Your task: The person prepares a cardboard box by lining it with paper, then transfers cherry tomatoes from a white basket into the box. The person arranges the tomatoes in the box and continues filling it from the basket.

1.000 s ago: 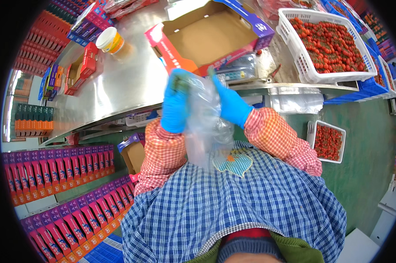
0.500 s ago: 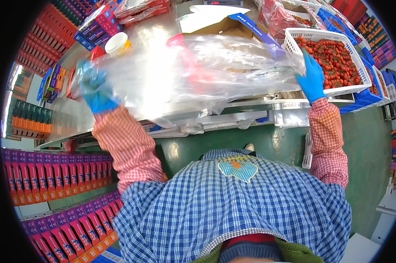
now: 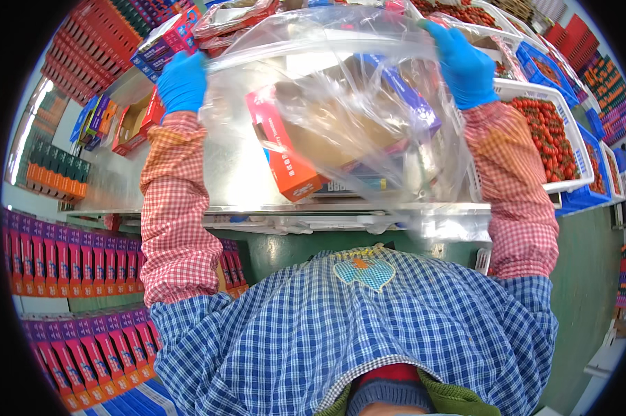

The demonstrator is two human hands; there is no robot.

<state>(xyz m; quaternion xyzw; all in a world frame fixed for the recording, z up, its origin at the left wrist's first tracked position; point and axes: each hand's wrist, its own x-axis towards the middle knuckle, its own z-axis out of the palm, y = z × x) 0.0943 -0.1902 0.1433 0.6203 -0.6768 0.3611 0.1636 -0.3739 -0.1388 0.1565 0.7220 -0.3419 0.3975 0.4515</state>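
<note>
Holding clear film [image 3: 368,104] by its edge, clasped in left hand [image 3: 182,82] and right hand [image 3: 463,68], above the box [image 3: 285,156] near the front edge of the surface [image 3: 226,182], apparently spreading it, next calling for even lowering.

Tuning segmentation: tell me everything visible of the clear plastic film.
The clear plastic film looks thin, glossy and colourless, creased, blurred at lower right. The left hand holds its left side, the right hand its right, spreading it wide. In view it overlaps the open box, which shows through it. Whether it touches the box, or is a sheet or bag, can't be told.
</note>
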